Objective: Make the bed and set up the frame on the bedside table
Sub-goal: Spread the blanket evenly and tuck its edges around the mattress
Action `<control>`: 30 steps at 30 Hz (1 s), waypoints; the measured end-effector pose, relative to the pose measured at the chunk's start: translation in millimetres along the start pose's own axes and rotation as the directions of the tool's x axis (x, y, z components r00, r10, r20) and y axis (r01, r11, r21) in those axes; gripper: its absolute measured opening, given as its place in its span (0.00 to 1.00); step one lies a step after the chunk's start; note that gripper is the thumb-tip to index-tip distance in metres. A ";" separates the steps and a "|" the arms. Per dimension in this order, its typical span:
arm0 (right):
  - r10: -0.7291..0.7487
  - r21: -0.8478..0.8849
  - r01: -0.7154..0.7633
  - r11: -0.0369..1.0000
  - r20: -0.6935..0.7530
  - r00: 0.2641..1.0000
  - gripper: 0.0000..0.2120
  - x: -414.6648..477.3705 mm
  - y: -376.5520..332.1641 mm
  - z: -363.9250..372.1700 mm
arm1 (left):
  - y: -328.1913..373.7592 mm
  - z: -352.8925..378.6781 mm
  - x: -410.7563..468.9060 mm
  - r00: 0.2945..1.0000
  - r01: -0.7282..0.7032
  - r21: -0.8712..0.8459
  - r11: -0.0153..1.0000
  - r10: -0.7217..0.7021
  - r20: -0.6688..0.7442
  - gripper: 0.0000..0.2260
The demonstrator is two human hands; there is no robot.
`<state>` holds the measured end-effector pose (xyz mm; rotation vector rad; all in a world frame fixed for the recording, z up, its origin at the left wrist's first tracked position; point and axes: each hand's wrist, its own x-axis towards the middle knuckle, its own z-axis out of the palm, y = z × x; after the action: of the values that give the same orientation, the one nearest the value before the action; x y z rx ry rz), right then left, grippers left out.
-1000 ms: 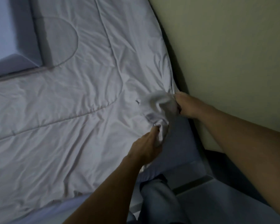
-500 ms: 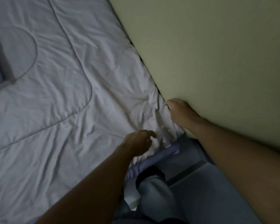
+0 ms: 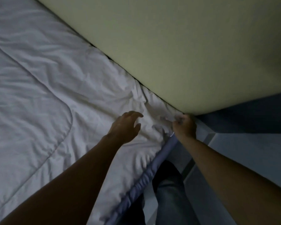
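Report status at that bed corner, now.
Left hand open above the duvet. Right hand grips the duvet corner by the wall. Corner wrinkled. No frame in view.

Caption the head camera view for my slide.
Right hand pinches the white comforter at its corner by the wall; left hand open beside it.

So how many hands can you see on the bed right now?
2. The left hand is spread open over the wrinkled white comforter, near its corner. The right hand grips that corner beside the wall. None appear hidden.
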<state>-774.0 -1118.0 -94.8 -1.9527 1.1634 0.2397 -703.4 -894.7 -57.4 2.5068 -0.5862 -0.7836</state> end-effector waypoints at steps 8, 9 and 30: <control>0.288 0.292 -0.267 0.918 -0.030 0.957 0.22 32.6 40.3 54.6 | -28.0 84.3 33.4 0.970 -0.185 0.231 0.955 0.139 0.202 0.47; 0.276 0.261 -0.258 0.930 -0.034 0.960 0.20 37.6 44.9 56.6 | -29.7 95.2 35.9 0.964 -0.191 0.238 0.952 0.136 0.228 0.48; 0.402 0.488 -0.392 0.780 0.089 0.911 0.18 64.0 96.2 30.3 | -32.9 136.0 42.9 0.971 -0.240 0.408 0.881 0.223 0.091 0.33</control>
<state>-808.4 -1158.6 -201.7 -1.2475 1.4790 0.1195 -745.7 -928.9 -193.3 2.7259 -1.1532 -0.6754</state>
